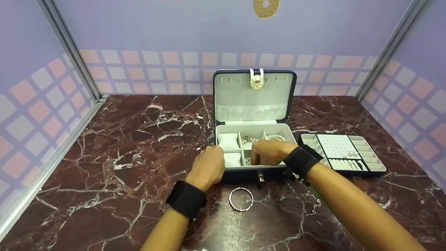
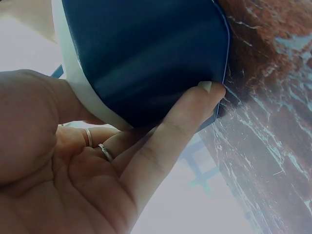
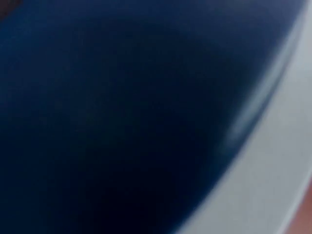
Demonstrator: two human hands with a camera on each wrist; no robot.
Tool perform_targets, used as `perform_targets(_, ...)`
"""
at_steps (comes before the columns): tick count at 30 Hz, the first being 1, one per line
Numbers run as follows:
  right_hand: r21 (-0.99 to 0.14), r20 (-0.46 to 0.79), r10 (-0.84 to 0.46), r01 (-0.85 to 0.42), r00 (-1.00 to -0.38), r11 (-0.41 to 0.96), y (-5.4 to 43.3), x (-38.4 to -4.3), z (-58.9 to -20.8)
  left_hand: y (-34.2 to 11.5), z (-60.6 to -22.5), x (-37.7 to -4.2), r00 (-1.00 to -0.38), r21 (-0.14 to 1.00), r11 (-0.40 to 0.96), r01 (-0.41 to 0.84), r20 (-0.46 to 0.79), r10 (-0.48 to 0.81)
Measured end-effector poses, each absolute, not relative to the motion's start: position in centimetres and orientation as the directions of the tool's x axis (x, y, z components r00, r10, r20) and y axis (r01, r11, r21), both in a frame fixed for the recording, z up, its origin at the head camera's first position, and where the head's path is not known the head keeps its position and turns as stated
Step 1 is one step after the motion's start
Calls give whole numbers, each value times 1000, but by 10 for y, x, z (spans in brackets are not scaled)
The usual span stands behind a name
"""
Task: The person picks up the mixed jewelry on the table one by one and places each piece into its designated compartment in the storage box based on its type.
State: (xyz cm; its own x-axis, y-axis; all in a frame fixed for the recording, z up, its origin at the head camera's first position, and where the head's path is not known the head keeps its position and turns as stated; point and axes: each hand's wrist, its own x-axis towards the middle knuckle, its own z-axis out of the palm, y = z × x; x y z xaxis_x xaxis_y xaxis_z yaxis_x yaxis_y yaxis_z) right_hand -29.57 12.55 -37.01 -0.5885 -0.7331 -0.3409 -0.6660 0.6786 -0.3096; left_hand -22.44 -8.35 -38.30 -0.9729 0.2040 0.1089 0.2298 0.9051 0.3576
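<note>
A navy jewelry box [image 1: 240,174] with a pale, divided interior stands with its lid [image 1: 252,94] raised. My left hand [image 1: 208,164] grips its front left corner; in the left wrist view the thumb goes over the rim and the fingers lie along the outer wall. Into the front middle compartment reaches my right hand [image 1: 268,151], fingers bent down and tips hidden. A thin curved piece of jewelry [image 1: 248,161] shows beside those fingers; whether they pinch it is unclear. The right wrist view is filled by the blurred navy wall and pale rim [image 3: 263,161].
A braided bangle [image 1: 241,188] and a beaded bracelet [image 1: 317,204] lie on the marbled table before the box. To the right sits a divided tray [image 1: 378,167] with earrings and ring slots. White cushions [image 1: 227,140] and beaded bracelets [image 1: 276,137] fill other compartments.
</note>
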Motion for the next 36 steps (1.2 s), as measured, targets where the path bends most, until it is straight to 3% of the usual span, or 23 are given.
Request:
perform_targets(7,-325,-245,-773,-702,-585,634,128,-291,-368,-83,-383,-222,-971,340,912,231,136,195)
perform_targets(11,-305,-85,-753,-703,-652,643,132,-277,-357,-81,-382,-223,-972,352,907,232,119,202)
perform_targets(14,-250,61,-734,-723,-676,644,130,-259,-351,-80,-379,-224,-975,360,906,223,101,200)
perform_targets(20,-74,278,-723,-764,-633,641,114,-215,-360,-79,-377,-226,-978,366,907,208,75,194)
perform_targets(24,-67,274,-732,-772,-624,632,103,-192,-376,-79,-377,-226,-979,372,906,201,59,193)
perform_targets(29,-143,134,-731,-743,-670,654,91,-177,-395,-80,-379,-226,-983,363,914,183,45,179)
perform_targets(36,-80,107,-745,-752,-659,654,80,-170,-412,-83,-382,-224,-976,353,910,216,97,194)
